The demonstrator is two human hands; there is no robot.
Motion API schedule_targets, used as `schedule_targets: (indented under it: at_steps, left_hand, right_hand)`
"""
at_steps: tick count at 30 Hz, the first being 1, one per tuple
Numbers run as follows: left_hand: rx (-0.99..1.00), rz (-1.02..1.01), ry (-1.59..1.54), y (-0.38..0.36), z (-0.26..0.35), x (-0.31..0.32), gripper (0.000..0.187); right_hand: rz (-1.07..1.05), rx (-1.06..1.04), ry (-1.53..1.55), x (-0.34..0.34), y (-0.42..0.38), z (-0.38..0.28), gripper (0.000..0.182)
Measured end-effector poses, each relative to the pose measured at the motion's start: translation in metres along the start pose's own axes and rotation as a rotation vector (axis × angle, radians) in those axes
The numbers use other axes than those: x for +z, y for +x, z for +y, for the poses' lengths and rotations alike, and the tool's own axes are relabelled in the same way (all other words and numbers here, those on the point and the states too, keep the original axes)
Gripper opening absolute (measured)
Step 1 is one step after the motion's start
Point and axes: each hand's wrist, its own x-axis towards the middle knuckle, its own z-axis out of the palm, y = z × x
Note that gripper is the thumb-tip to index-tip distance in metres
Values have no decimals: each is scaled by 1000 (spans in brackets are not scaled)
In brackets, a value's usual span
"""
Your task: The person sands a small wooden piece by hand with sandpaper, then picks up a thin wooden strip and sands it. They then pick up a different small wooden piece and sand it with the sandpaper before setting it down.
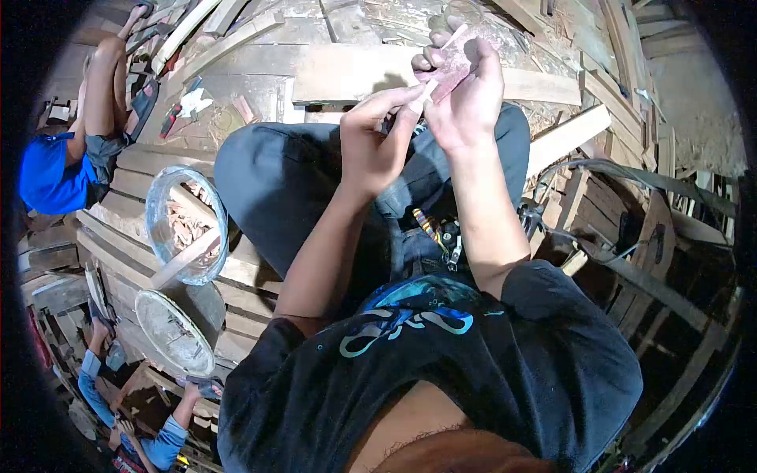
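Note:
In the head view my left hand point(380, 135) is closed, thumb and fingers pinching a small pale wooden stick point(426, 93) near its end. My right hand point(473, 98) is turned palm up with its fingers curled around a pinkish, dusty piece of sandpaper point(449, 75). The stick's free part lies against the sandpaper, and a pale tip shows among the right fingers. Both hands are close together above my crossed legs. Beyond them a wide wooden board point(347, 72) lies on the floor.
To the left stand a bucket point(154, 229) with wood shavings and a round-topped container point(150, 315). A red-handled tool point(170, 120) lies farther up. A cable point(607, 167) and wood lengths point(572, 135) are on the right. Two other people sit at the left.

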Motion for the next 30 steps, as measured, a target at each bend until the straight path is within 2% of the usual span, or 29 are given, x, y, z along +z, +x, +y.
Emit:
schedule_targets:
  at_steps: [1,4,5,9,12,14,16,18,22,23,24,28,30]
  left_hand:
    - [-57,5,90,0,9,-1,26]
    - [-22,100,46,4,7,3,21]
    - [-131,52,33,1,14,2,21]
    - [-42,70,21,2,2,2,21]
    - [-102,78,-6,3,5,1,23]
    - [-39,55,11,0,3,1,25]
    - [-37,38,-18,-1,7,0,25]
    - [-114,-2,52,-2,11,-3,24]
    - [-61,-4,66,-2,6,0,23]
    - [-69,-13,81,-5,8,-1,23]
    - [-78,-22,97,-6,9,-1,23]
    - [-19,67,69,1,7,3,22]
    - [-110,-22,257,-3,23,-1,22]
  right_hand:
    - [6,-15,-45,2,-3,5,34]
    - [14,-1,-93,-1,-7,6,35]
    - [9,13,-94,-3,-7,5,36]
    - [-12,-14,-59,-7,-3,8,36]
    - [-17,12,-24,-9,-7,10,36]
    - [-42,52,27,-11,-6,5,36]
    - [-9,28,-30,-10,-4,4,36]
    - [9,18,-56,-7,-9,12,37]
    - [50,-14,-79,-1,-7,3,37]
    - [-15,34,49,-10,-3,0,38]
    - [-20,25,28,-10,-2,1,38]
    - [22,11,-11,-5,-10,11,39]
    - [31,9,-9,-7,-8,8,40]
